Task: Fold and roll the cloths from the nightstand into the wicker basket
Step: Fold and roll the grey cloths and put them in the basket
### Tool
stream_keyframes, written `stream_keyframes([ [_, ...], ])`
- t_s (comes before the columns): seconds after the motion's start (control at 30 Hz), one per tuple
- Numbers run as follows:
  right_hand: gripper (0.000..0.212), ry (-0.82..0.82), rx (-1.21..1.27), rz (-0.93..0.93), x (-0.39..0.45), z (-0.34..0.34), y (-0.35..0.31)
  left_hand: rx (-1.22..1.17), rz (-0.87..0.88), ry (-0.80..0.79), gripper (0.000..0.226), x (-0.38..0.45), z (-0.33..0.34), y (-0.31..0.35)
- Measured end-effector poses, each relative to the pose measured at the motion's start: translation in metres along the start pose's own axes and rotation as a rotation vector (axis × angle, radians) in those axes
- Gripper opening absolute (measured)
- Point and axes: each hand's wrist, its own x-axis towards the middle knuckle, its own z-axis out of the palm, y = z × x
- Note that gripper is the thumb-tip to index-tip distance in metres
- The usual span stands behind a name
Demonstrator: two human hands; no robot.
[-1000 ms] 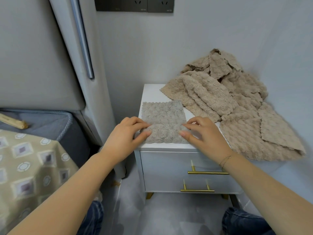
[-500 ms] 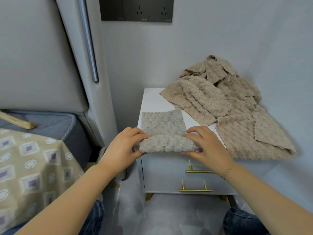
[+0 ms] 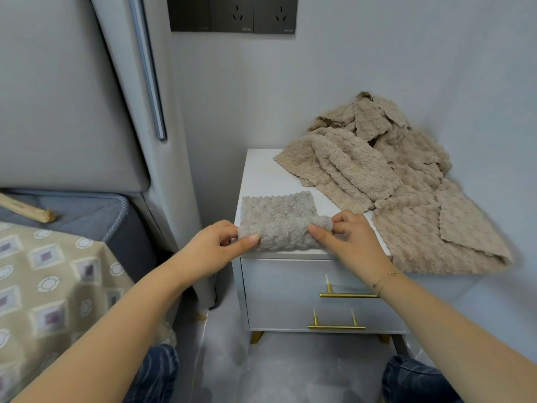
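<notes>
A folded grey-beige fluffy cloth lies at the front left of the white nightstand. Its near edge is curled into a roll along the nightstand's front edge. My left hand pinches the roll's left end between thumb and fingers. My right hand pinches its right end. A heap of tan fluffy cloths covers the back and right of the nightstand top. No wicker basket is in view.
The nightstand has two drawers with gold handles. A grey padded headboard and a bed with a patterned cover stand to the left. A wooden stick lies on the mattress. Wall sockets sit above.
The flat folded cloth's near edge has been lifted and rolled away from me. Both hands moved from pressing on it to gripping the roll's ends, and the roll has grown thicker.
</notes>
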Motion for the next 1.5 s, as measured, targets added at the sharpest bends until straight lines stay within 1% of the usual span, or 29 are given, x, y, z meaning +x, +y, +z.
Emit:
stream_keyframes([
  [0.03, 0.053, 0.015, -0.009, 0.006, 0.003, 0.001, -0.001, -0.017, -0.037, 0.018, 0.065, 0.002, 0.001, 0.000],
  [0.07, 0.055, 0.032, -0.016, 0.012, 0.006, 0.002, -0.002, -0.042, -0.076, 0.044, 0.074, 0.004, 0.002, -0.001],
  [0.1, 0.057, 0.046, -0.027, 0.016, 0.008, 0.003, -0.002, -0.071, -0.114, 0.080, 0.077, 0.005, 0.004, 0.001],
  [0.2, 0.069, 0.071, -0.092, 0.018, 0.016, 0.007, -0.002, -0.150, -0.195, 0.165, 0.075, 0.011, 0.009, 0.004],
  [0.27, 0.071, 0.082, -0.170, 0.032, 0.019, 0.010, -0.003, -0.178, -0.217, 0.204, 0.073, 0.014, 0.011, 0.004],
  [0.4, 0.068, 0.102, -0.282, 0.075, 0.021, 0.014, -0.010, -0.206, -0.241, 0.273, 0.068, 0.020, 0.015, 0.002],
  [0.47, 0.064, 0.103, -0.358, 0.096, 0.023, 0.014, -0.011, -0.155, -0.231, 0.294, 0.068, 0.024, 0.016, 0.001],
  [0.53, 0.055, 0.121, -0.394, 0.089, 0.026, 0.013, -0.009, -0.072, -0.210, 0.330, 0.068, 0.027, 0.017, -0.002],
  [0.6, 0.052, 0.141, -0.288, 0.003, 0.026, 0.013, -0.005, 0.001, -0.171, 0.387, 0.064, 0.029, 0.018, -0.007],
  [0.67, 0.045, 0.131, -0.174, -0.163, 0.026, 0.012, -0.004, 0.086, -0.094, 0.466, 0.050, 0.029, 0.018, -0.009],
  [0.77, 0.020, 0.132, -0.235, -0.401, 0.027, 0.014, -0.005, 0.244, 0.124, 0.542, 0.029, 0.030, 0.015, -0.006],
  [0.83, 0.011, 0.142, -0.299, -0.489, 0.028, 0.014, -0.003, 0.346, 0.278, 0.526, 0.023, 0.032, 0.011, -0.004],
  [0.9, 0.014, 0.116, -0.342, -0.523, 0.027, 0.014, 0.001, 0.366, 0.377, 0.463, 0.017, 0.032, 0.008, -0.006],
  [0.97, 0.024, 0.070, -0.356, -0.515, 0.025, 0.011, 0.004, 0.346, 0.415, 0.381, 0.017, 0.031, 0.009, -0.010],
  [1.07, 0.043, -0.046, -0.295, -0.423, 0.020, 0.005, 0.002, 0.320, 0.368, 0.255, 0.035, 0.029, 0.009, -0.013],
  [1.17, 0.060, -0.174, -0.295, -0.347, 0.016, -0.002, 0.002, 0.396, 0.332, 0.148, 0.069, 0.025, 0.006, -0.016],
  [1.23, 0.072, -0.225, -0.324, -0.327, 0.014, -0.003, 0.002, 0.502, 0.353, 0.147, 0.083, 0.020, 0.008, -0.019],
  [1.27, 0.076, -0.230, -0.323, -0.322, 0.012, -0.003, 0.002, 0.537, 0.366, 0.161, 0.085, 0.019, 0.010, -0.020],
  [1.33, 0.075, -0.216, -0.303, -0.315, 0.009, -0.003, 0.002, 0.556, 0.379, 0.216, 0.080, 0.016, 0.017, -0.021],
  [1.4, 0.066, -0.191, -0.299, -0.328, 0.005, -0.005, 0.002, 0.562, 0.398, 0.263, 0.071, 0.013, 0.021, -0.018],
  [1.5, 0.056, -0.174, -0.314, -0.337, -0.002, -0.006, 0.003, 0.547, 0.439, 0.270, 0.060, 0.004, 0.021, -0.012],
])
